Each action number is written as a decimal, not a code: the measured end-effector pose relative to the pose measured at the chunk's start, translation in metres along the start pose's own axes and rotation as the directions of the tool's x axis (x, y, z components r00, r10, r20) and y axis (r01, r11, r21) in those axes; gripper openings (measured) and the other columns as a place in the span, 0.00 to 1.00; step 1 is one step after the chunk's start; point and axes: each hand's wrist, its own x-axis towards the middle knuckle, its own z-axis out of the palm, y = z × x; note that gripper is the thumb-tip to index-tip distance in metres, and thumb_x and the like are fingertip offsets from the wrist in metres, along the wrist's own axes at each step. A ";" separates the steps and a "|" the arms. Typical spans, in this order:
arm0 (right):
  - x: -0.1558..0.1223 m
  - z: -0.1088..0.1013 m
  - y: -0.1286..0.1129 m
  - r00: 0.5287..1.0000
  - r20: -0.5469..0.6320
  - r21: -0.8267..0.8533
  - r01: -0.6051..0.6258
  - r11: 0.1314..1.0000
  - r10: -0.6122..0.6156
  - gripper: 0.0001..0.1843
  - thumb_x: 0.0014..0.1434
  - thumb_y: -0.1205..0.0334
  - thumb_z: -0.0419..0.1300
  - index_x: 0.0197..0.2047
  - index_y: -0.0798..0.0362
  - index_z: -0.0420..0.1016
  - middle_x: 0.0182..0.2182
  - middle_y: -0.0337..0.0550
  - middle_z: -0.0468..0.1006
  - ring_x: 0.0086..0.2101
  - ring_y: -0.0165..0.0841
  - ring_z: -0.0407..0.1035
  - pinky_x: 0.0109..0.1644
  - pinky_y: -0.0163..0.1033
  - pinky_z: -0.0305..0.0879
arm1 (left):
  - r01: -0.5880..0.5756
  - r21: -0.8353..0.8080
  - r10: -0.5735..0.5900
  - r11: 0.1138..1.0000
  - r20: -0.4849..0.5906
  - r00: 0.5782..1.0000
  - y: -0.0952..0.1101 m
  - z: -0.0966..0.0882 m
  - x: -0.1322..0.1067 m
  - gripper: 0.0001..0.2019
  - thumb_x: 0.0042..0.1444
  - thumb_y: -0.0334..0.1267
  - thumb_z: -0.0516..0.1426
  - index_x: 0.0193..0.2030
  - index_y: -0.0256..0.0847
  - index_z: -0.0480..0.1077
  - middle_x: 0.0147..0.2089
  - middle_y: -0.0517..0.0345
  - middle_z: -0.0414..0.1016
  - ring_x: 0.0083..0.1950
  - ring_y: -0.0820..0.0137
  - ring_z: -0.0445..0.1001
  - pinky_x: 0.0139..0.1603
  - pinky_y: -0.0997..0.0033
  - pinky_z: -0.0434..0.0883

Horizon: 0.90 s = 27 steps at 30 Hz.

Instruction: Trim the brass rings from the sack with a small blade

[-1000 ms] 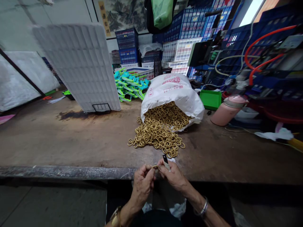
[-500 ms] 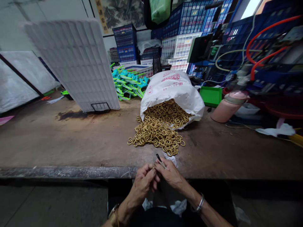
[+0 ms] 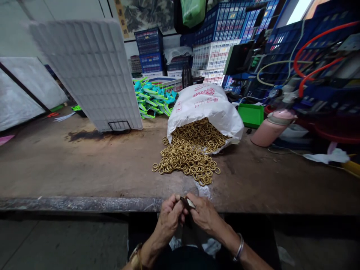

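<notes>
Close to the front edge of the table, my left hand [image 3: 169, 217] and my right hand [image 3: 207, 214] meet with their fingertips almost touching. My right hand is closed on a small knife-like tool [image 3: 190, 203], pale in the middle with a dark narrow tip aimed at the left fingertips. My left fingers are pinched together; what they hold is too small and hidden to name. Just beyond both hands lies a heap of brass-coloured rings [image 3: 182, 159]. They spill from the mouth of a white woven sack [image 3: 202, 103] lying on its side.
A tall white ribbed panel [image 3: 90, 75] leans in a wire stand on the wooden table [image 3: 84, 168]. Green and turquoise plastic parts [image 3: 154, 97] are piled behind. At right are a green tray [image 3: 251, 115] and a pink bottle [image 3: 271, 127]. Crates [image 3: 216, 56] are stacked at the back.
The tool in my right hand has swung down and left, its dark tip now at my left fingertips. My left hand stays almost in place. Rings and sack are unmoved.
</notes>
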 end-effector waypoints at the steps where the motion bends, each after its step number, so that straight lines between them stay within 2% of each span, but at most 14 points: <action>1: -0.001 0.000 -0.001 1.000 0.000 -0.051 0.002 0.999 -0.002 0.11 0.44 0.74 0.45 0.29 0.51 0.62 0.22 0.35 0.67 0.23 0.27 0.60 0.29 0.32 0.49 | -0.010 0.009 0.011 1.000 -0.010 1.000 0.000 0.000 0.000 0.18 0.48 0.52 0.53 0.26 0.37 0.61 0.21 0.64 0.63 0.17 0.81 0.58 0.18 0.80 0.57; 6: 0.000 0.002 -0.002 1.000 -0.013 -0.219 -0.010 0.976 0.007 0.13 0.44 0.73 0.44 0.32 0.52 0.62 0.23 0.38 0.70 0.24 0.29 0.62 0.28 0.33 0.47 | -0.068 0.039 0.069 0.997 -0.048 0.996 -0.005 -0.001 0.002 0.17 0.49 0.51 0.52 0.26 0.37 0.60 0.21 0.64 0.64 0.17 0.81 0.59 0.20 0.79 0.57; 11: 0.001 0.006 0.000 1.000 -0.005 -0.208 0.008 0.978 -0.009 0.12 0.46 0.72 0.45 0.35 0.52 0.62 0.23 0.38 0.71 0.23 0.28 0.62 0.27 0.32 0.47 | -0.085 0.067 0.090 0.994 -0.069 0.994 -0.005 -0.001 0.001 0.16 0.50 0.50 0.52 0.27 0.37 0.61 0.22 0.63 0.64 0.19 0.80 0.60 0.21 0.79 0.58; 14: 0.001 0.007 0.003 1.000 -0.009 -0.196 0.009 0.981 -0.011 0.12 0.47 0.71 0.45 0.35 0.52 0.62 0.22 0.37 0.70 0.23 0.28 0.62 0.27 0.32 0.47 | -0.093 0.048 0.095 0.994 -0.046 0.994 0.001 0.000 -0.005 0.16 0.50 0.50 0.52 0.26 0.37 0.62 0.21 0.63 0.63 0.19 0.80 0.59 0.21 0.79 0.58; 17: 0.003 -0.003 0.015 0.995 -0.088 -0.264 -0.059 0.963 0.037 0.11 0.48 0.70 0.46 0.35 0.53 0.63 0.21 0.36 0.69 0.22 0.27 0.60 0.26 0.33 0.45 | -0.094 -0.009 0.094 0.996 0.034 0.995 0.013 0.005 -0.017 0.15 0.50 0.49 0.53 0.26 0.37 0.63 0.20 0.63 0.63 0.20 0.79 0.61 0.22 0.79 0.61; 19: 0.005 -0.016 0.027 0.976 -0.194 -0.319 -0.159 0.934 0.100 0.10 0.50 0.70 0.46 0.36 0.53 0.63 0.22 0.38 0.69 0.21 0.27 0.60 0.25 0.33 0.44 | -0.059 -0.083 0.069 0.995 0.125 0.990 0.020 0.008 -0.023 0.14 0.50 0.48 0.54 0.27 0.37 0.64 0.19 0.62 0.64 0.19 0.78 0.62 0.22 0.78 0.61; 21: 0.008 -0.034 0.041 0.936 -0.303 -0.338 -0.281 0.898 0.179 0.11 0.51 0.71 0.45 0.36 0.53 0.64 0.22 0.39 0.70 0.22 0.28 0.61 0.26 0.33 0.44 | 0.024 -0.210 0.018 0.977 0.197 0.980 0.023 0.010 -0.025 0.14 0.49 0.48 0.55 0.27 0.37 0.63 0.21 0.60 0.66 0.19 0.77 0.63 0.21 0.77 0.63; 24: 0.016 -0.058 0.060 0.840 -0.463 -0.343 -0.464 0.816 0.283 0.09 0.56 0.68 0.45 0.36 0.54 0.64 0.25 0.42 0.72 0.24 0.30 0.64 0.27 0.34 0.45 | 0.126 -0.375 -0.066 0.919 0.168 0.984 0.016 0.011 -0.018 0.15 0.46 0.48 0.58 0.27 0.36 0.64 0.27 0.55 0.69 0.22 0.76 0.65 0.19 0.77 0.64; 27: 0.025 -0.072 0.075 0.790 -0.520 -0.365 -0.550 0.751 0.325 0.07 0.57 0.64 0.47 0.37 0.54 0.63 0.31 0.45 0.73 0.28 0.31 0.67 0.27 0.34 0.47 | 0.142 -0.450 -0.098 0.882 0.120 0.988 0.004 0.009 -0.007 0.14 0.45 0.45 0.59 0.27 0.34 0.65 0.32 0.51 0.71 0.25 0.75 0.67 0.18 0.78 0.64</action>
